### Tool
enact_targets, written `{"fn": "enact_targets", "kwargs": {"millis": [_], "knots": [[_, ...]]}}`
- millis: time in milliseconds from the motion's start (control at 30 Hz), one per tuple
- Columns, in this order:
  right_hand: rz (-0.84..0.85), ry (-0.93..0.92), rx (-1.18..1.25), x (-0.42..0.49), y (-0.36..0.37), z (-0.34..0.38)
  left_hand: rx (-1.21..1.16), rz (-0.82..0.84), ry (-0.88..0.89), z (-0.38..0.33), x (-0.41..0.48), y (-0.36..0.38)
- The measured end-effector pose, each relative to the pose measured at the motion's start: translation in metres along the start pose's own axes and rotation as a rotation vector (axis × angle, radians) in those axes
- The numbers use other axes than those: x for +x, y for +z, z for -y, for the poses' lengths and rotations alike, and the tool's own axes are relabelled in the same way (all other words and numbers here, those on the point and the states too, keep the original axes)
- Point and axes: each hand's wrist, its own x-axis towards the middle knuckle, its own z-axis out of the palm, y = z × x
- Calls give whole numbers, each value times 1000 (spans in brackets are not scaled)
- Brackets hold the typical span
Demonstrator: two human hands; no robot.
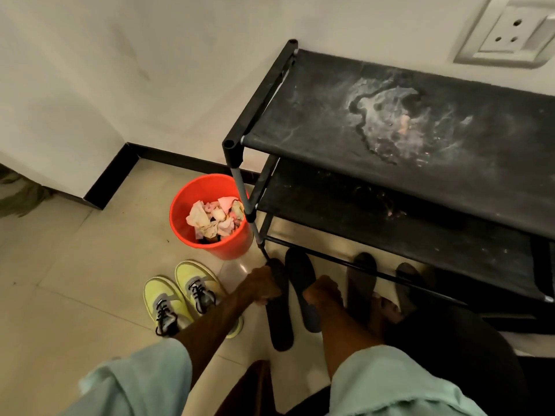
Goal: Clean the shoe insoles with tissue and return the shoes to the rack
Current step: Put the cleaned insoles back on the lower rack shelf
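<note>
Left hand (264, 285) grips one insole (280, 328) at mid-length, on the floor (75, 280) before the rack (390, 181). Right hand (322, 292) is curled round the second insole (295, 265). Probably light, floppy foam: pinch the edges mid-length, expect the ends to droop.
</note>
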Motion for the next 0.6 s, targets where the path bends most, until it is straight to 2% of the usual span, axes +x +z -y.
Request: {"fn": "enact_targets", "kwargs": {"millis": [200,333,600], "knots": [[-29,43,13,39,36,-12,94,-47,-170,21,48,21],[-63,66,13,58,51,-14,136,-72,-219,31,65,43],[-117,91,-20,83,71,-38,-40,-182,-358,64,76,88]]}}
